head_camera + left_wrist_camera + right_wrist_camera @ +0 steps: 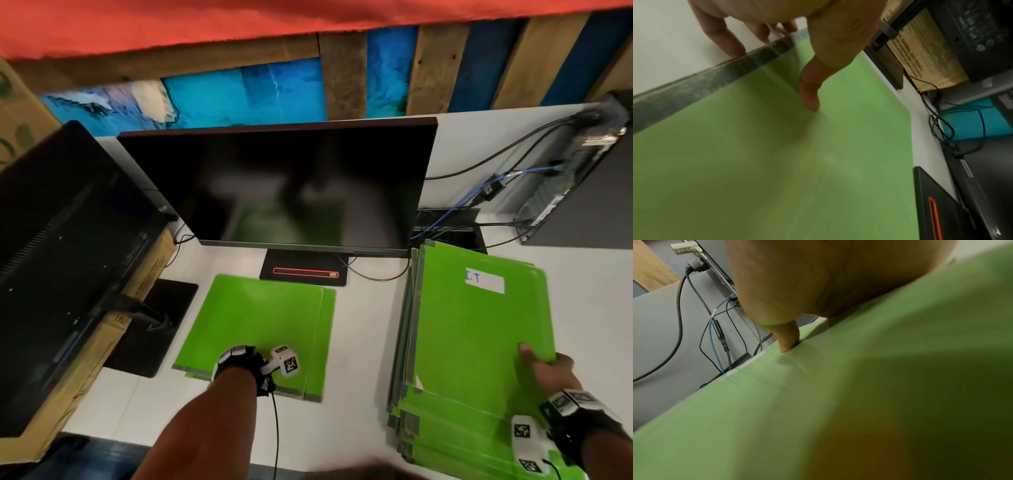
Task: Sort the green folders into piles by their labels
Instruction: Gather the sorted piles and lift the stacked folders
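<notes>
Two piles lie on the counter [370, 329]: a small sorted pile [260, 318] by the monitor stand and a tall stack [455, 404] at right. The right hand [548, 371] pinches the top folder [479, 325], labelled "I.T", thumb on top, apparently lifting it; next it needs a matching pile. The left hand [812, 53] grips the sorted pile's near edge, thumb pressing down.

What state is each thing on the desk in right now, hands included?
I.T folder: closed, top of right stack, near corner pinched by right hand.
Right stack: fanned, uneven.
Left pile: flat, closed folders, no label showing.
Left hand: thumb on top of the left pile, fingers over its near edge.
Monitor: screen dark.
Second monitor: back showing, leaning on a cardboard box.
</notes>
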Demonstrator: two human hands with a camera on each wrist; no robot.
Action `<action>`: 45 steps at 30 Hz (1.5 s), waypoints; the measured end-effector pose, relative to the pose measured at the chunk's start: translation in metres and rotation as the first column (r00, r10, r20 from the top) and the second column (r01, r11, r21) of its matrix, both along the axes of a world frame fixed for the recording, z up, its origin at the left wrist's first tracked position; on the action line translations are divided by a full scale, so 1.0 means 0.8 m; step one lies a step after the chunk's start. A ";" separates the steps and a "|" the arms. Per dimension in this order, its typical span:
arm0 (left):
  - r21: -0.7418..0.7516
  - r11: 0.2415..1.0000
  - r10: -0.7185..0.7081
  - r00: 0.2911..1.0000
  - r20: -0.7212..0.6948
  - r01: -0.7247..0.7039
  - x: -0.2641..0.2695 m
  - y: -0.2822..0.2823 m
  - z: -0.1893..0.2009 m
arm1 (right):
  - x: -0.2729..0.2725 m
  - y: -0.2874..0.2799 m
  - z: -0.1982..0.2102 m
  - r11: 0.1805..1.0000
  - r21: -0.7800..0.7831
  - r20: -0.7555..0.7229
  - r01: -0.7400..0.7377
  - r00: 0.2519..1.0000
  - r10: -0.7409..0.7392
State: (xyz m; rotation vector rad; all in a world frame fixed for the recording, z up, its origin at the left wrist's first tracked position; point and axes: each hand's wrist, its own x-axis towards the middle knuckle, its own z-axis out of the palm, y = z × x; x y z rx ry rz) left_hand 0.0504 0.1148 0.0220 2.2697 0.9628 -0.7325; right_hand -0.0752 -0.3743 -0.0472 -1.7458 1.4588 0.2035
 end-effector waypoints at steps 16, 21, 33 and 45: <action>-0.451 0.715 0.688 0.654 0.315 -0.535 -0.026 0.075 -0.026 | 0.004 -0.004 -0.001 0.999 0.036 0.035 0.012 0.999 -0.013; -0.646 0.698 0.713 0.376 0.592 -0.309 -0.036 0.046 0.012 | 0.002 -0.005 0.004 0.999 0.041 0.034 0.002 0.999 -0.003; -0.474 0.718 0.370 0.296 0.880 0.510 -0.067 -0.098 0.165 | -0.007 0.003 0.009 0.998 0.051 0.064 -0.032 0.998 0.028; -0.288 0.717 -0.321 0.667 0.672 0.635 0.013 -0.350 0.031 | -0.042 -0.033 0.008 0.964 0.112 0.139 -0.241 0.965 0.224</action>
